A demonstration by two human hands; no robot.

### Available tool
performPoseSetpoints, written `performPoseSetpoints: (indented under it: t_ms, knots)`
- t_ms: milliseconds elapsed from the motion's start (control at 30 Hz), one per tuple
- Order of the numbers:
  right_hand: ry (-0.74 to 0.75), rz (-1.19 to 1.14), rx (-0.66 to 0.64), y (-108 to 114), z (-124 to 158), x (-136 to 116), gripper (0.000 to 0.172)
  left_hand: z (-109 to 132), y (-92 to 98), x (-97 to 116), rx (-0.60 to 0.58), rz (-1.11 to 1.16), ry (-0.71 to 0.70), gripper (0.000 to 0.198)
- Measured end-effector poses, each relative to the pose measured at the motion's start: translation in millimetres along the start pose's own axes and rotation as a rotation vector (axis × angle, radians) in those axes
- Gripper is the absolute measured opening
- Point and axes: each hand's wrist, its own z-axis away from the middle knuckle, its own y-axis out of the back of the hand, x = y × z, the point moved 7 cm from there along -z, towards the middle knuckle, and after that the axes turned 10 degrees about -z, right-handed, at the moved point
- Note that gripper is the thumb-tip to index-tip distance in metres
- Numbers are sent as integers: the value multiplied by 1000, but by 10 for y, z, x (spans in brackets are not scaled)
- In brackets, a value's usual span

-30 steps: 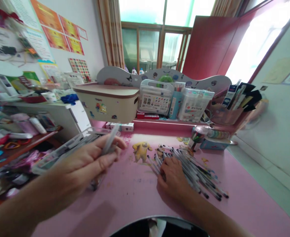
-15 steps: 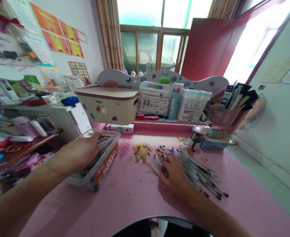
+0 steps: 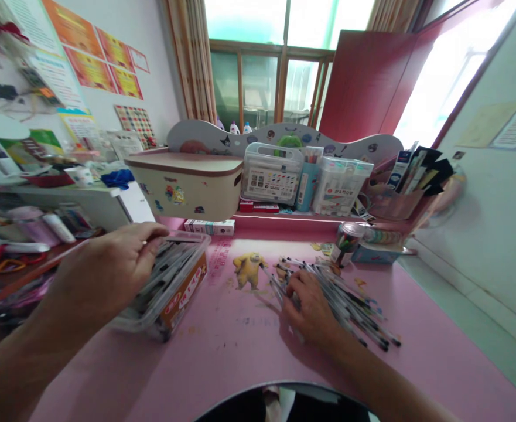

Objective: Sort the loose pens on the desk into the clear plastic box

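Observation:
A clear plastic box (image 3: 186,293) with a brown label stands at the left of the pink desk, filled with pens (image 3: 170,275). Above its left side is my left hand (image 3: 117,264), fingers bent together with the thumb beneath; anything between them is hidden. On the right lies a loose pile of clear-barrelled pens (image 3: 349,305) with dark ends, fanned out on the desk. My right hand (image 3: 308,305) rests on the pile's left edge, its fingers curled over several pens whose middles it covers.
A cream lidded bin (image 3: 187,187), a clear carry case (image 3: 270,176) and a marker box (image 3: 341,184) line the shelf behind. A can-shaped holder (image 3: 349,240) and a blue box (image 3: 376,253) stand behind the pens. A cluttered side shelf (image 3: 42,258) is at left.
My left hand has drawn back from inside the plastic box, moving left and up above its left side. My right hand stays on the pens. The whole view has shifted slightly.

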Motion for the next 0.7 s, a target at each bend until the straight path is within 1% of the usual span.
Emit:
performPoseSetpoints:
  t_ms: [67,100,133,167,233,267,300,333,433,467,500,567,700]
  knots:
    - [-62,-83,-10,4,-5,44,8,126,240,237,169,85,-60,35]
    - [-102,-121,-16,3,-6,69,8,205,304,380,211,186,-102,29]
    - [-143,-155,-19,2,-6,93,9,279,308,537,198,313,-144,22]
    - [-183,-187,-13,5,-6,114,10,343,257,702,138,460,-178,18]
    - [-247,-246,18,23,-8,135,11,443,-12,1070,-124,735,-213,16]
    - [-266,-275,41,37,-11,134,12,480,-189,1237,-265,836,-187,15]
    - [-271,-300,63,53,-16,122,13,503,-367,1381,-380,928,-141,14]
    - [-262,-320,80,67,-23,100,15,510,-535,1499,-462,1031,-74,13]
    - [-191,-347,68,69,-45,19,22,493,-994,1698,-590,1295,242,26]
    - [-173,-354,46,54,-48,3,24,493,-1101,1759,-621,1350,300,32]
    - [-160,-364,23,36,-49,-5,26,496,-1180,1818,-644,1395,327,35]
    - [-134,-392,-18,8,-49,-14,30,501,-1256,1900,-635,1447,313,32]
    - [-99,-393,-57,5,-49,-35,36,532,-1262,1899,-484,1480,248,19]
